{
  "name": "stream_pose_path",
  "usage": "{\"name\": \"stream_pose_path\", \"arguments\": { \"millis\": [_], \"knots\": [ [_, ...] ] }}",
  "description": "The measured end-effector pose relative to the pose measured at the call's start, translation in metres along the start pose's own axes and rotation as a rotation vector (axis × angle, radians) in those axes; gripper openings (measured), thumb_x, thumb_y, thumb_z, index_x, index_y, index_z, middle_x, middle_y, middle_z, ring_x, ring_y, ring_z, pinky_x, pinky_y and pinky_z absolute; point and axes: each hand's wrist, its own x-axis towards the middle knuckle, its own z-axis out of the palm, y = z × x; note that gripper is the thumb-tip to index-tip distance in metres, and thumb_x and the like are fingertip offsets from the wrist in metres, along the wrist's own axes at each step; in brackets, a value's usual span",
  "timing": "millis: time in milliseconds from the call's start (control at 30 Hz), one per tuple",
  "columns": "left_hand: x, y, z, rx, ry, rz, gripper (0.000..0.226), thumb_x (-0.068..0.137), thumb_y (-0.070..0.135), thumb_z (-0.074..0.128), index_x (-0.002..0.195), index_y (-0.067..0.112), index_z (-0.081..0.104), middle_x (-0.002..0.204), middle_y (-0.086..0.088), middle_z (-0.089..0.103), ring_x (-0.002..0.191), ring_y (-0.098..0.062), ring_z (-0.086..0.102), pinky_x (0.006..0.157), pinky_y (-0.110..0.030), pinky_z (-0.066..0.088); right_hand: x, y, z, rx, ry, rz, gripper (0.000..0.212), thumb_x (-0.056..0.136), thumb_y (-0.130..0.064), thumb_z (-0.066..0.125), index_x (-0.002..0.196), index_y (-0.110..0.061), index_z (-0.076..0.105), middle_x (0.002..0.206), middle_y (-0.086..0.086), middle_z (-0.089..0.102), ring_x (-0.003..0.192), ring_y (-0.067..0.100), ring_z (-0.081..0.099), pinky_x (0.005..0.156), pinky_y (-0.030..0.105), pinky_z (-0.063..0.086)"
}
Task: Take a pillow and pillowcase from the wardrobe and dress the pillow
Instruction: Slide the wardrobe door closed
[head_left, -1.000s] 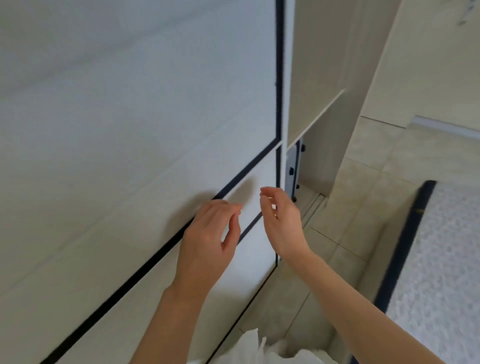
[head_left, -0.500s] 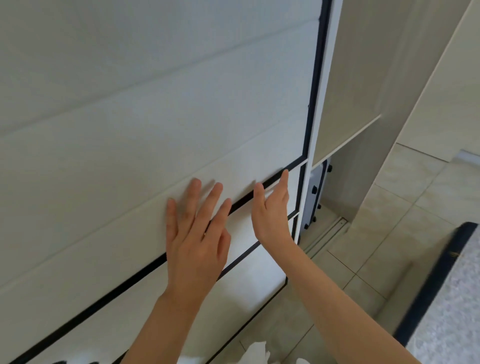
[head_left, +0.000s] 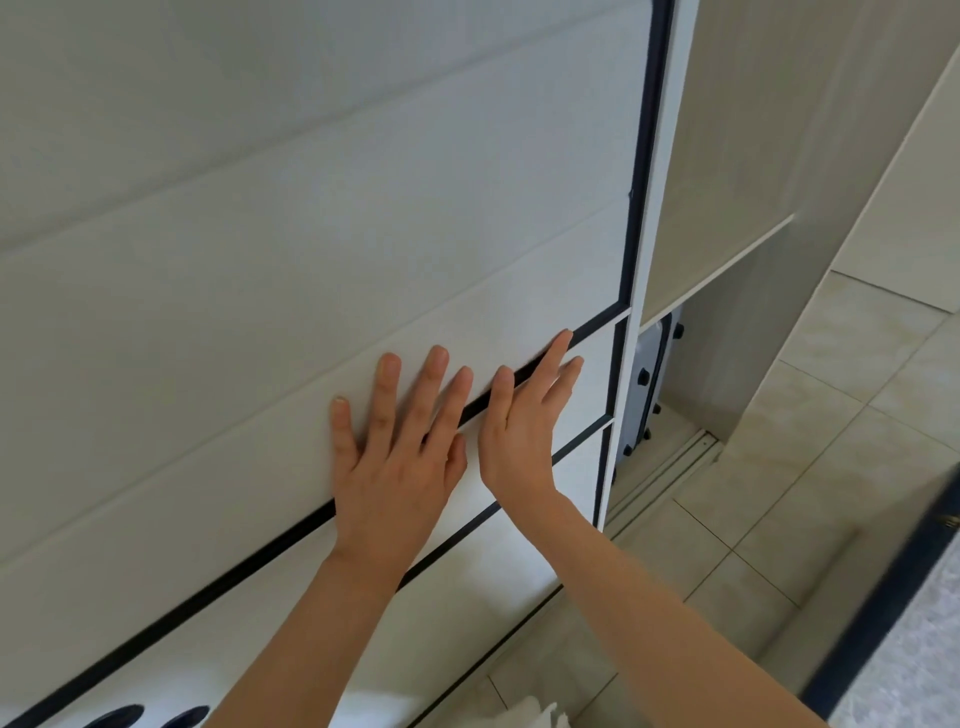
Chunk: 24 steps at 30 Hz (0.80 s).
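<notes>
Room: tiled floor (head_left: 810, 467) underfoot, and at the lower right a mattress edge (head_left: 893, 623) with dark piping.
White fabric: at the bottom edge we see a crumpled scrap (head_left: 535, 717); we cannot tell what it is.
Left hand: our left hand (head_left: 395, 462) lies flat on the wardrobe's sliding door (head_left: 260, 260), fingers spread, grasping nothing.
Right hand: our right hand (head_left: 519, 426) is open too, edge-on against the panel, fingertips on the dark trim strip (head_left: 592, 327).
Door handling: we judge the panel stiff, smooth and handle-less, so flat palms must push it sideways; slipping is the risk.
Track: a floor rail (head_left: 675, 462) runs just past the door's edge.
Wardrobe interior: beyond the door frame a bare shelf (head_left: 717, 270) shows, with a dark-wheeled case (head_left: 649, 384) below.
Pillow and pillowcase: neither is visible; we suppose them behind the door.
Progress: barely begun.
</notes>
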Motion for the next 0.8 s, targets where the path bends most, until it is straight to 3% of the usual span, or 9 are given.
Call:
{"name": "stream_pose_path", "arguments": {
  "millis": [333, 433, 633, 800],
  "knots": [
    [0.054, 0.053, 0.019, 0.027, -0.041, 0.065, 0.059, 0.104, 0.046, 0.037, 0.157, 0.027, 0.020, 0.166, -0.001, 0.010, 0.152, -0.031, -0.002, 0.121, -0.052, -0.005, 0.064, 0.013, -0.038, -0.033, 0.092, -0.030, 0.061, 0.100, -0.053, 0.019, 0.148, -0.043, -0.015, 0.161, -0.001, -0.022, 0.144, 0.013, -0.026, 0.119, 0.053, -0.001],
    [0.074, 0.074, 0.027, -0.005, -0.033, 0.104, 0.060, 0.103, 0.038, 0.042, 0.157, 0.024, 0.019, 0.165, 0.000, 0.012, 0.151, -0.030, 0.001, 0.120, -0.053, -0.004, 0.088, 0.016, -0.058, -0.052, 0.123, -0.059, 0.059, 0.102, -0.047, 0.019, 0.150, -0.038, -0.012, 0.162, -0.002, -0.016, 0.145, 0.010, -0.024, 0.120, 0.050, -0.001],
    [0.120, 0.122, 0.044, -0.061, -0.035, 0.149, 0.053, 0.104, 0.024, 0.034, 0.157, 0.022, 0.024, 0.164, -0.002, 0.018, 0.150, -0.031, 0.004, 0.119, -0.052, 0.000, 0.141, 0.023, -0.098, -0.089, 0.175, -0.040, 0.057, 0.101, -0.049, 0.018, 0.151, -0.042, -0.007, 0.163, -0.006, -0.007, 0.147, 0.010, -0.013, 0.113, 0.030, 0.002],
    [0.162, 0.163, 0.048, -0.089, -0.091, 0.191, 0.053, 0.103, 0.016, 0.022, 0.155, 0.021, 0.029, 0.164, -0.002, 0.018, 0.148, -0.032, 0.003, 0.118, -0.051, -0.002, 0.189, 0.030, -0.132, -0.091, 0.229, -0.018, 0.054, 0.101, -0.045, 0.017, 0.151, -0.041, -0.004, 0.163, -0.007, -0.002, 0.147, 0.007, -0.010, 0.115, 0.031, 0.005]
  ]
}}
